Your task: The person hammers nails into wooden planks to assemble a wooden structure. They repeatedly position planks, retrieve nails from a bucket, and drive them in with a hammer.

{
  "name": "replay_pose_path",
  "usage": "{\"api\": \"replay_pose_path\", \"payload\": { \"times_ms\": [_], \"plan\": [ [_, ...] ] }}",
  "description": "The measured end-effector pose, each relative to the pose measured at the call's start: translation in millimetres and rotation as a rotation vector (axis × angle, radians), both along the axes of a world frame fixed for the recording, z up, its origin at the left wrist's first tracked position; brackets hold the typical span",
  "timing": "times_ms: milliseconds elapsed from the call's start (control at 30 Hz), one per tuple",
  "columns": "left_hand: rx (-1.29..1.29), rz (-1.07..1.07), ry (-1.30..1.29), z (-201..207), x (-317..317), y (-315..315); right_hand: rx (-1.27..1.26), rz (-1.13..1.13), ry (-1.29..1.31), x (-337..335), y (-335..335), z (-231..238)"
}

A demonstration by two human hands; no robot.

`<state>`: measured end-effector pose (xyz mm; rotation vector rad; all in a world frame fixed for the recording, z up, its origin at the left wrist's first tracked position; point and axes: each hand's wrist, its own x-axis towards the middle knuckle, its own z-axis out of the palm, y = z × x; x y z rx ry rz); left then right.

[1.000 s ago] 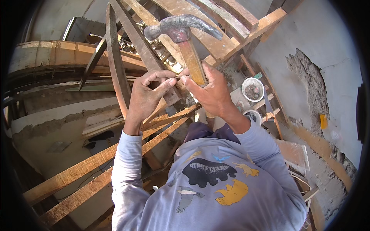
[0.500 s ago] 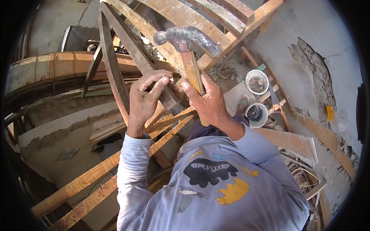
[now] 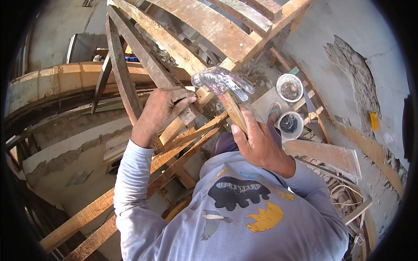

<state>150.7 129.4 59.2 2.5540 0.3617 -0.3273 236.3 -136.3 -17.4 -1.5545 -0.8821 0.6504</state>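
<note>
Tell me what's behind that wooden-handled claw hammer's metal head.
Behind the grey metal claw-hammer head, a long pale wooden beam slants in from the upper left. The head covers part of it, so any joint there cannot be seen.

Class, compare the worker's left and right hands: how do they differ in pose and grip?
The left hand curls as if pinching; the right hand grips a wooden-handled hammer. The left hand sits higher in the picture, the right hand lower. Whether the left hand holds anything small is unclear. Both are bare.

Scuffed metal hammer head [image 3: 217, 80], matt wooden hammer handle [image 3: 234, 114]; rough wooden beams [image 3: 82, 218]; buckets [image 3: 288, 77], probably plastic.
</note>
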Motion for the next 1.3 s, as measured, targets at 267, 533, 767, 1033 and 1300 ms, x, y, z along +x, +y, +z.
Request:
{"api": "replay_pose_path", "payload": {
  "times_ms": [267,533,767,1033,1300],
  "plan": [
    [-0.074,-0.061,0.071,0,2,18,-0.023,0.086,-0.056,-8,-6,4],
    [-0.077,-0.020,0.225,9,11,17,-0.009,0.105,-0.047,0,-5,17],
    [-0.115,-0.041,0.293,11,20,20,-0.009,0.104,-0.034,0,-4,19],
    [-0.207,-0.050,0.298,8,19,29,0.006,0.087,-0.041,1,-4,19],
    [-0.232,-0.065,0.280,4,20,32,-0.023,0.088,0.020,3,-5,21]
  ]
}}
